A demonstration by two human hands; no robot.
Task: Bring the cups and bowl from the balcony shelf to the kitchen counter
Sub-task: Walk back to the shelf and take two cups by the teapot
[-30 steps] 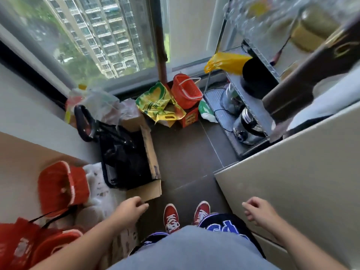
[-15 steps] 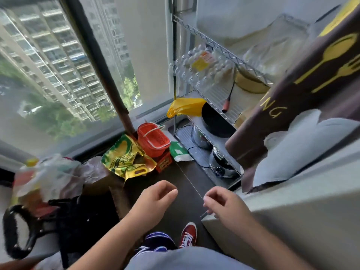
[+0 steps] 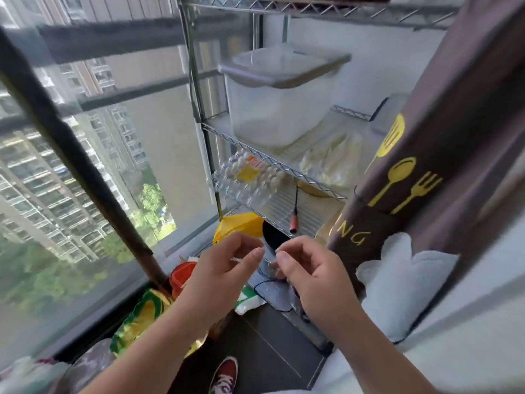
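Observation:
A wire balcony shelf stands ahead against the right wall, beside the window. No cups or bowl can be made out on it; a brown hanging cloth covers its right part. My left hand and my right hand are raised side by side in front of the shelf's lower tiers, fingers loosely curled and apart, holding nothing. A clear lidded bin sits on the upper tier, a clear egg carton on the tier below, and a black round thing lower down, just behind my fingertips.
A window fills the left. On the floor lie a red basket, yellow-green bags and a yellow bag. A white towel drapes over a pale surface at right. My red shoe stands on the dark floor.
My view has tilted up from the floor to the shelf. Both hands have risen from near my waist and come together in front of the lower tiers.

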